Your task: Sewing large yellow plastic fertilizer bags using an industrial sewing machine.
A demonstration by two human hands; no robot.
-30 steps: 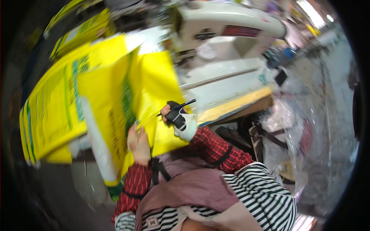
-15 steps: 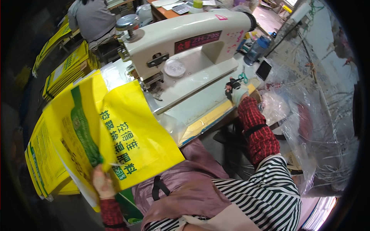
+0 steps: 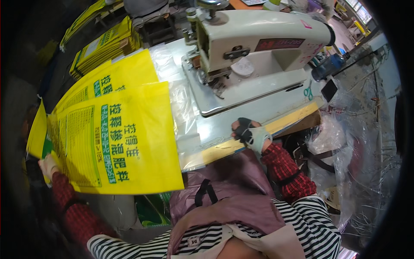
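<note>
Two yellow woven plastic sacks [image 3: 123,142] with green print lie one on top of the other, the upper one flat and nearly rectangular, the lower one showing as a yellow corner beyond its far edge. A clear plastic liner [image 3: 181,112] sticks out from their right-hand ends and spreads onto the pale sewing table [image 3: 228,123]. The upper sack carries a column of large green characters, a block of fine green text to the left of it and a green band near the left end.

The left hand [image 3: 48,166], in a light glove, grips the near left corner of the sacks, fingers closed on the edge. The sacks stretch from that hand up and to the right toward the table.

The right hand [image 3: 250,134], in a grey and black fingerless glove, rests on the front edge of the table, well to the right of the sacks; its fingers are curled, and whether they hold anything cannot be told. One white industrial sewing machine [image 3: 258,47] stands just beyond this hand. One pair of small green-handled scissors [image 3: 308,92] lies farther right of it, beside one dark bottle [image 3: 327,67]. Two stacks of further yellow sacks [image 3: 105,47] lie far beyond the left hand.
</note>
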